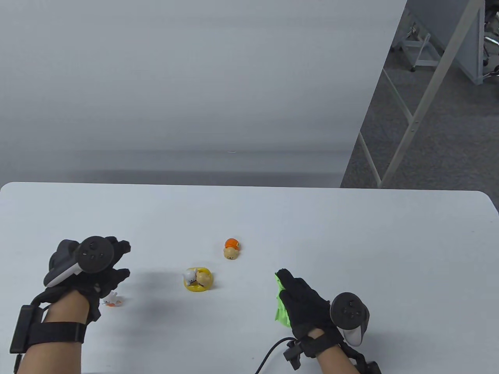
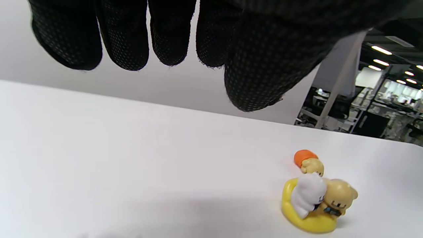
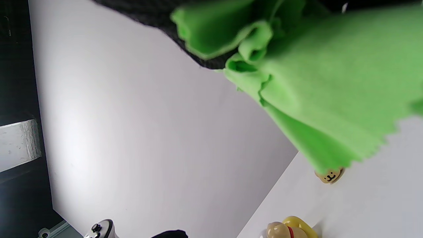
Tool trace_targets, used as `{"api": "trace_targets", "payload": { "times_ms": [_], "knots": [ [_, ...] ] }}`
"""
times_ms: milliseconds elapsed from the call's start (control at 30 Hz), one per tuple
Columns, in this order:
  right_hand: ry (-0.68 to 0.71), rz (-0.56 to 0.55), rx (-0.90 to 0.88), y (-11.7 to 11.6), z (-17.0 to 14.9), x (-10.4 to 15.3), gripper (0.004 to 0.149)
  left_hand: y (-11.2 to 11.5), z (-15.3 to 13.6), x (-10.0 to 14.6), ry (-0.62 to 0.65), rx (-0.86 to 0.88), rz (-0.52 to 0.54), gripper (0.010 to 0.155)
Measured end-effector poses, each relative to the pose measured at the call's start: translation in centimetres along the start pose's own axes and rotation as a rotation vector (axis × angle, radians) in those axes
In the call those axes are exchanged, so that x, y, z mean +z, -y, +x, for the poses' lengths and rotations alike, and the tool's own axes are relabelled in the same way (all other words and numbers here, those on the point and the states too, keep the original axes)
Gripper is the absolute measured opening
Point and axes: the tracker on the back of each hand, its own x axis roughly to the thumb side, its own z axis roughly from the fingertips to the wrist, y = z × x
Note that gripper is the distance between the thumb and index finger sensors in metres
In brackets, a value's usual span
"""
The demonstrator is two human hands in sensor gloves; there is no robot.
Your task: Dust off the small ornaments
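Three small ornaments stand on the white table (image 1: 351,241). An orange-capped one (image 1: 231,248) is at the centre, a yellow-based one with a white and a tan figure (image 1: 197,279) is just in front of it, and a white-and-orange one (image 1: 111,300) lies at the heel of my left hand (image 1: 99,269). My left hand hovers above the table, fingers spread and empty. My right hand (image 1: 302,302) grips a crumpled green cloth (image 1: 281,306), which hangs under it. The left wrist view shows the yellow ornament (image 2: 315,203) and the orange one (image 2: 309,162). The right wrist view shows the cloth (image 3: 324,86).
The table's far edge runs across the middle of the table view, with a grey wall behind. The right side of the table drops off to carpet with white desk frames (image 1: 413,117). A black cable (image 1: 269,352) trails from my right wrist.
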Motion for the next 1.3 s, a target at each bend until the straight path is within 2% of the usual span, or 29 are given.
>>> {"api": "trace_targets", "payload": {
  "times_ms": [67,167,233,400,867,967,1067,1200,1300],
  "knots": [
    [-0.006,0.004,0.001,0.0,-0.1,0.0,0.048,1.2,-1.5,0.6,-0.026,0.018,-0.027,0.072],
    [-0.012,0.006,0.0,-0.1,-0.1,0.1,0.048,2.8,-2.9,1.3,-0.031,0.028,0.013,0.07],
    [-0.016,0.009,0.002,-0.1,-0.2,0.1,0.048,4.3,-3.8,1.7,-0.053,0.062,-0.008,0.07],
    [-0.022,0.017,0.01,-0.3,-0.2,0.1,0.048,7.1,-4.2,1.6,-0.048,0.037,-0.055,0.073],
    [-0.036,0.018,0.012,-0.4,-0.3,0.2,0.048,9.7,-3.6,0.1,-0.042,-0.042,-0.137,0.069],
    [-0.036,0.019,0.012,-0.4,-0.4,0.2,0.047,9.8,-3.6,0.1,-0.03,-0.044,-0.117,0.061],
    [-0.035,0.018,0.01,-0.3,-0.4,0.2,0.047,9.2,-3.3,0.2,0.0,-0.005,-0.092,0.06],
    [-0.028,0.013,0.004,-0.3,-0.4,0.2,0.048,7.0,-2.1,0.4,0.032,0.049,-0.017,0.062],
    [-0.018,0.013,0.003,-0.3,-0.2,0.2,0.049,4.7,-0.4,0.5,0.083,0.063,0.067,0.071]
  ]
}}
